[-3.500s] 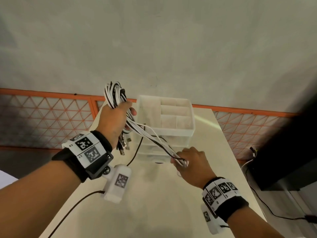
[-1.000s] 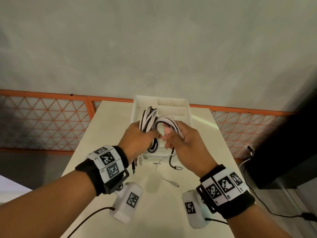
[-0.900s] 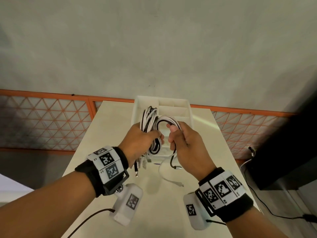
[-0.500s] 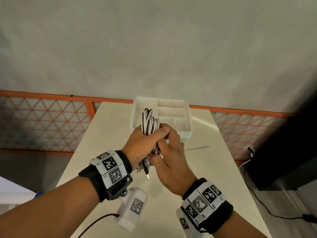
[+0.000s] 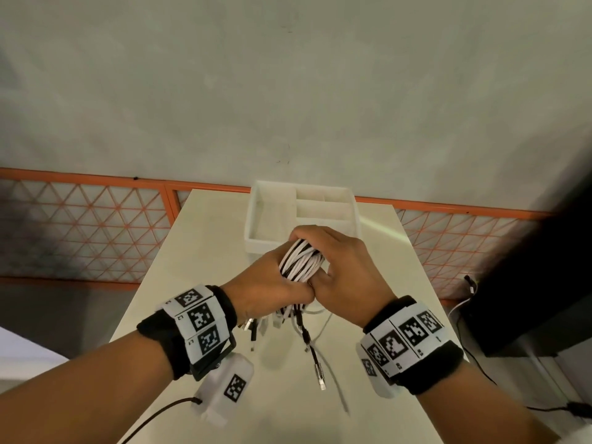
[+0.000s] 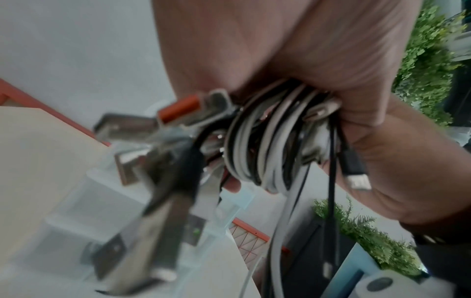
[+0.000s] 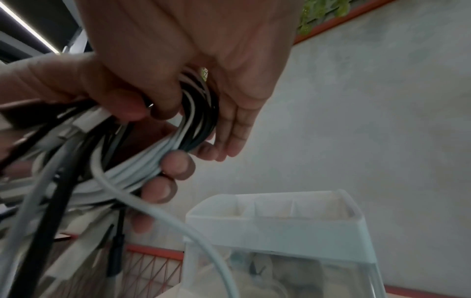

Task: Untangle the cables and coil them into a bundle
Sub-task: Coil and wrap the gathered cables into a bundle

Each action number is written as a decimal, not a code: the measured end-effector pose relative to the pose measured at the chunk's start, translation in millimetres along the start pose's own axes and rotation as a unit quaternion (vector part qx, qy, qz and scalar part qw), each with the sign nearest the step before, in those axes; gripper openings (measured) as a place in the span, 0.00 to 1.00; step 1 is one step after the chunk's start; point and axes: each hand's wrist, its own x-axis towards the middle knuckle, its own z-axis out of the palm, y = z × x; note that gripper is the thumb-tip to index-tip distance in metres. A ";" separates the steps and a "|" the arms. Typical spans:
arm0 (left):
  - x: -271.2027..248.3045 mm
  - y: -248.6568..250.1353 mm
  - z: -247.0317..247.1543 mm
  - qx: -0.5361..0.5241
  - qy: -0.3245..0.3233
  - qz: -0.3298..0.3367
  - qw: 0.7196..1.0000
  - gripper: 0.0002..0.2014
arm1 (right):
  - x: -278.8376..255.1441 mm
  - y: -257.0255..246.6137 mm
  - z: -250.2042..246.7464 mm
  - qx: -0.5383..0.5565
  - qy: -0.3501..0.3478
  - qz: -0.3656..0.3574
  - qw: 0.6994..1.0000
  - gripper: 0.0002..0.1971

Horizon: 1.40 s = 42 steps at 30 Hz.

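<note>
Both hands clench the cable bundle (image 5: 301, 262) above the bench (image 5: 198, 245), left hand (image 5: 269, 283) at 9 o'clock, right hand (image 5: 346, 270) at 3. Light, springy loops; I'd grip mid-coil. Loose plug ends (image 5: 307, 344) dangle at 6. The organizer box (image 5: 256, 219) crowds 12.

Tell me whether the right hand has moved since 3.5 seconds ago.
Yes. The right hand has risen from low in front of the white organizer box to meet the left hand on the cable bundle.
</note>
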 end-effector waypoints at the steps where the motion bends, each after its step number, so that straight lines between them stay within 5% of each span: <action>1: -0.2 -1.1 0.1 -0.010 0.004 0.003 1.000 0.17 | -1.5 0.3 1.2 -0.006 0.005 0.007 1.000 0.23; 4: 0.6 -2.4 0.3 -0.016 0.015 0.006 1.000 0.24 | -2.3 1.5 5.1 0.001 0.030 0.026 0.999 0.21; 10: -0.3 -3.1 4.3 -0.045 0.019 0.000 0.999 0.11 | -4.1 -2.3 5.5 0.070 0.037 0.035 0.996 0.23; 15: 4.9 -6.2 0.7 -0.068 0.096 0.003 0.993 0.18 | -14.3 2.8 6.6 0.284 -0.032 0.185 0.940 0.42; 17: 7.1 -3.6 -5.3 -0.095 0.130 0.001 0.987 0.17 | -23.6 2.0 12.3 0.263 -0.099 0.222 0.934 0.47; 19: 8.7 1.1 -9.0 -0.129 0.159 0.003 0.979 0.15 | -32.3 0.6 24.2 0.191 -0.123 0.222 0.948 0.42; 22: 10.4 5.3 -9.7 -0.167 0.168 0.001 0.972 0.14 | -34.4 3.7 37.2 0.165 -0.087 0.212 0.959 0.15; 26: 8.8 8.7 -10.4 -0.201 0.142 0.002 0.969 0.11 | -34.4 3.6 37.7 0.162 -0.085 0.207 0.961 0.17; 35: 9.5 13.9 -22.2 -0.192 0.187 0.046 0.962 0.12 | -32.0 3.0 28.0 0.181 -0.021 0.186 0.965 0.01; 39: 8.8 15.6 -33.3 -0.269 0.185 0.049 0.944 0.10 | -40.0 11.4 26.6 0.243 -0.089 0.215 0.942 0.15; 42: 1.5 14.5 -36.2 -0.274 0.110 0.043 0.954 0.11 | -45.2 19.5 23.7 0.262 -0.140 0.247 0.922 0.22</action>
